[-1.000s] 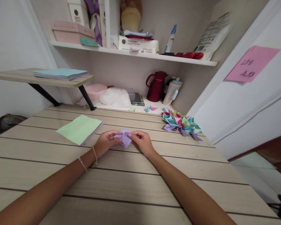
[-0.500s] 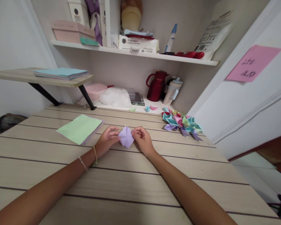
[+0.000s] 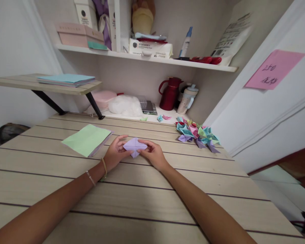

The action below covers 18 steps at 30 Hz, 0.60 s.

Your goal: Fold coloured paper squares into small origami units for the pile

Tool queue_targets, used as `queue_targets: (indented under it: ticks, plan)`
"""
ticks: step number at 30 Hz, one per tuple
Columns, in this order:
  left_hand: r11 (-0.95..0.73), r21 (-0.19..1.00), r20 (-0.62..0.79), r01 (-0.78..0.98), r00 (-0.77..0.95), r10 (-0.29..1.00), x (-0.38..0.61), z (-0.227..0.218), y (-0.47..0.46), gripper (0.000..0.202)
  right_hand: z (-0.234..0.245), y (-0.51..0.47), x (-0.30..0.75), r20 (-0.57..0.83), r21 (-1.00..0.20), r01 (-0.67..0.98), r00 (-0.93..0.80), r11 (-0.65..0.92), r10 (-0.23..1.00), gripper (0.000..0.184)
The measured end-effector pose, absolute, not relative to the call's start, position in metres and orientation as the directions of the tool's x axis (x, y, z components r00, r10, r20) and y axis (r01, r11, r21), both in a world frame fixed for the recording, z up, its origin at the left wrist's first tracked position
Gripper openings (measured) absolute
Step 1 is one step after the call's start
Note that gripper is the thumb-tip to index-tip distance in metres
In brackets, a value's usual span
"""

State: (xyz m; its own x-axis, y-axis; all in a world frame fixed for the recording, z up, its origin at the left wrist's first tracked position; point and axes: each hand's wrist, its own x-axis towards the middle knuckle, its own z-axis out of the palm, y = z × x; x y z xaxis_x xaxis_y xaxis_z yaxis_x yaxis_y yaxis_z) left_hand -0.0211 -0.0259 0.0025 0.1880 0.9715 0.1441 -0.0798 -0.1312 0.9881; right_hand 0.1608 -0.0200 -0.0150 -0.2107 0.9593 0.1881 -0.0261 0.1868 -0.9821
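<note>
Left hand [image 3: 115, 154] and right hand [image 3: 154, 154] each gripped one side of a folded purple paper [image 3: 134, 146], fingers closed on it, near the middle of the surface [image 3: 142, 210]. A green paper stack [image 3: 87, 139] lay toward the left edge; folded coloured pieces [image 3: 197, 135] sat at the far right corner.

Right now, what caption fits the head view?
Left hand and right hand hold folded purple paper at a table, near green sheets.
</note>
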Motion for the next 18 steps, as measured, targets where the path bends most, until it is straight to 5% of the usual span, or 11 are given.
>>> queue_targets:
  ticks: [3,7,18]
  plan:
    - [-0.161,0.984,0.173,-0.077,0.182,0.968,-0.0212,0.0028,-0.0258,0.067,-0.0134,-0.0202,0.1624,0.242,-0.967,0.038,-0.178,0.252,0.954,0.041]
    - [-0.163,0.987,0.159,0.004,0.212,0.964,-0.0194,0.0032,-0.0274,0.04,-0.0104,-0.0216,0.1638,0.309,-0.941,0.097,-0.153,0.326,0.939,0.028]
    - [-0.192,0.966,0.154,0.173,0.214,0.965,-0.0213,0.003,-0.0269,0.022,-0.0094,-0.0232,0.1623,0.226,-0.971,0.041,-0.154,0.234,0.962,0.029]
